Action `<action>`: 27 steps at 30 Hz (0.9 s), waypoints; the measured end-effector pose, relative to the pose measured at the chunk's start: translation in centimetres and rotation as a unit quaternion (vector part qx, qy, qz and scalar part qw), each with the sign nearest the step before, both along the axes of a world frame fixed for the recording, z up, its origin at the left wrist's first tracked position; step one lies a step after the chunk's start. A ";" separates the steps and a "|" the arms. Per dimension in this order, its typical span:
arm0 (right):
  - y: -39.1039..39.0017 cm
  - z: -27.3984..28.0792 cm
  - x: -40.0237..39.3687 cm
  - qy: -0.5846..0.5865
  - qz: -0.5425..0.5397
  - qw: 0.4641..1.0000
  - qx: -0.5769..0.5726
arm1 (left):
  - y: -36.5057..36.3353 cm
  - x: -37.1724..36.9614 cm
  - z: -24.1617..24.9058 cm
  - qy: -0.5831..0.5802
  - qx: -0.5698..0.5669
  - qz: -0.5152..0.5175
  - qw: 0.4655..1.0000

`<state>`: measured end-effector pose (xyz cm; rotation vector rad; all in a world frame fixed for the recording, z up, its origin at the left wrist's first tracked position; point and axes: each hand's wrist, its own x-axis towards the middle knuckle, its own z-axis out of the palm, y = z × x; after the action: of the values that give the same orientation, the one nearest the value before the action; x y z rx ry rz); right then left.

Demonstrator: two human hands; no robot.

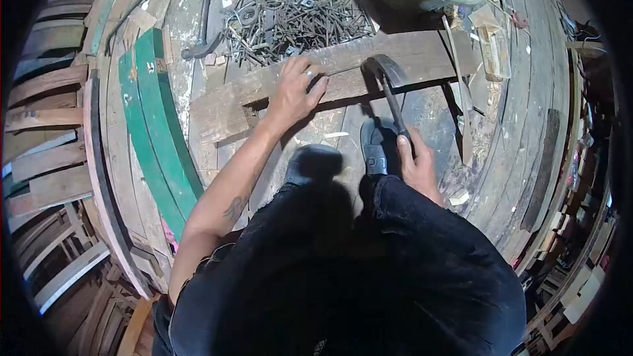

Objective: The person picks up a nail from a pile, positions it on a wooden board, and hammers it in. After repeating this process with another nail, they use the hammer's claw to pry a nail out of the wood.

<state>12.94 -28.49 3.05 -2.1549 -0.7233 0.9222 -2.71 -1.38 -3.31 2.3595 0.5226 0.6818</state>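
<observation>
Left hand (293, 92) flat, fingers spread, pressing one wooden plank (343, 76) at frame centre. Right hand (415, 161) closed around one claw hammer (389, 86), claw hooked at plank edge. Risk: claw slipping under leverage, striking left fingers just beside. One nail pile (297, 16) above; two shoes (376, 145) below; second hammer (204, 20) upper left.

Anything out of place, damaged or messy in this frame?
Mostly clutter: a loose heap of nails lies spread on the boards behind the plank, and wood chips litter the floor near the right hand. The plank's near end looks rough and worn.
</observation>
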 end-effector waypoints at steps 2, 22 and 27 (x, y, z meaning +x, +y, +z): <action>0.0 0.1 0.3 -0.002 0.002 1.000 0.005 | 0.0 -0.1 -0.2 0.010 -0.010 0.001 1.000; 0.5 0.3 0.5 -0.023 -0.002 1.000 -0.018 | 0.1 -0.1 -0.4 0.010 0.010 -0.004 1.000; 1.7 1.2 2.6 -0.063 0.062 0.996 0.030 | 0.0 0.0 -0.2 0.010 0.006 -0.002 1.000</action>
<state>15.58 -26.78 4.28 -2.1497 -0.9431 0.8225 -2.74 -1.35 -3.50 2.3789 0.5238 0.6624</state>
